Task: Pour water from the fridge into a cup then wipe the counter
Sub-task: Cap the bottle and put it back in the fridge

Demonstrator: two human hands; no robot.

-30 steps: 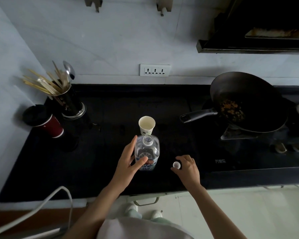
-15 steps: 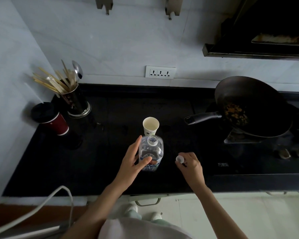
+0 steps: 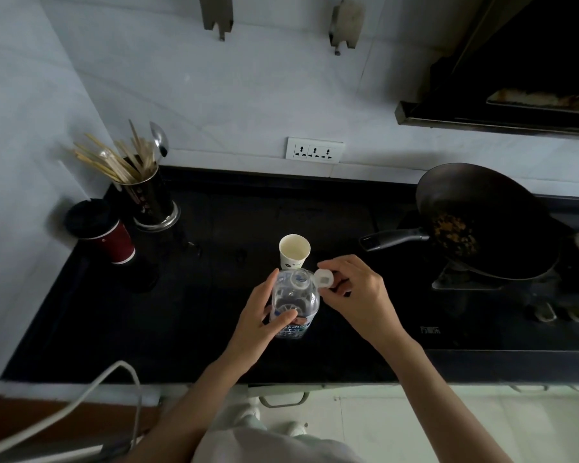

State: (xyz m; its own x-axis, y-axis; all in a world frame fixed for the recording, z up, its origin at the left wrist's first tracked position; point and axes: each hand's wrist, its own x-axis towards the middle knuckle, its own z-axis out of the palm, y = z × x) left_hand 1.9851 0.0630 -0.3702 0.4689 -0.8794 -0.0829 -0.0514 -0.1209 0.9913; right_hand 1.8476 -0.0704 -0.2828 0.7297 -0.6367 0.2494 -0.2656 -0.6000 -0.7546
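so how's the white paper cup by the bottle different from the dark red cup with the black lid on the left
The white paper cup is open-topped, while the dark red cup wears a black lid. The white paper cup stands mid-counter just behind the clear plastic water bottle gripped by the left hand; the dark red cup sits by the left wall beside the metal utensil holder. Both stand upright on the black counter.
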